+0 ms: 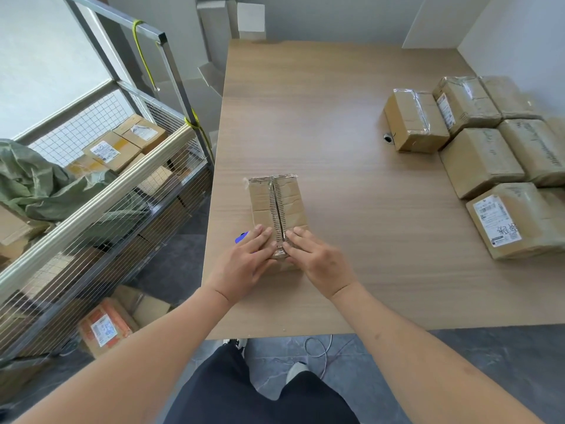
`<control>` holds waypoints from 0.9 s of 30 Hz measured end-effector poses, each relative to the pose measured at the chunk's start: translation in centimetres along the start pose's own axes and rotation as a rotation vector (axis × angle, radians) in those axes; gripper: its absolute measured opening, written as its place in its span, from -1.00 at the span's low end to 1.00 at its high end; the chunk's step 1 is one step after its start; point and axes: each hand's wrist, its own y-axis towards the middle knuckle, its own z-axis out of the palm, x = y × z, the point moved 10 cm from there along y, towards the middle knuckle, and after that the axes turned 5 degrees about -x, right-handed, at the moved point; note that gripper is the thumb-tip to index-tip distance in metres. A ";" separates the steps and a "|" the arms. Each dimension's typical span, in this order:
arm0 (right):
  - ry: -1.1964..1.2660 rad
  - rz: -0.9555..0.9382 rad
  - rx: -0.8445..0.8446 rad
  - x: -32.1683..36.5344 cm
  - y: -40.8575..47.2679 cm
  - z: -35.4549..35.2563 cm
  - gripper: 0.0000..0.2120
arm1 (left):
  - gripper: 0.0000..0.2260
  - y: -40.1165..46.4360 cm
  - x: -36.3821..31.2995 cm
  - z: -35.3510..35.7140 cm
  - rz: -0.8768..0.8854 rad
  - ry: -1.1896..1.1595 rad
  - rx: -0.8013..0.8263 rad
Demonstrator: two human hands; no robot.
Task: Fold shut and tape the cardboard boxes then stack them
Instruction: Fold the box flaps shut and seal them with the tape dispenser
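A small cardboard box lies on the wooden table near its left front edge, its two top flaps folded shut and meeting along a centre seam. My left hand presses flat on the left flap at the near end. My right hand presses on the right flap beside it, fingers straight. Several taped boxes sit grouped at the table's right side. A blue object pokes out just left of my left hand.
A wire-mesh metal cart holding more cardboard boxes and a green bag stands left of the table. An orange-taped parcel lies on the floor under it. A white cable hangs below the table's front edge.
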 end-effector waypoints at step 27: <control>0.060 0.839 0.036 -6.8 -4.9 -0.6 -0.53 | -0.44 0.8 0.0 0.5 -0.228 -0.224 0.067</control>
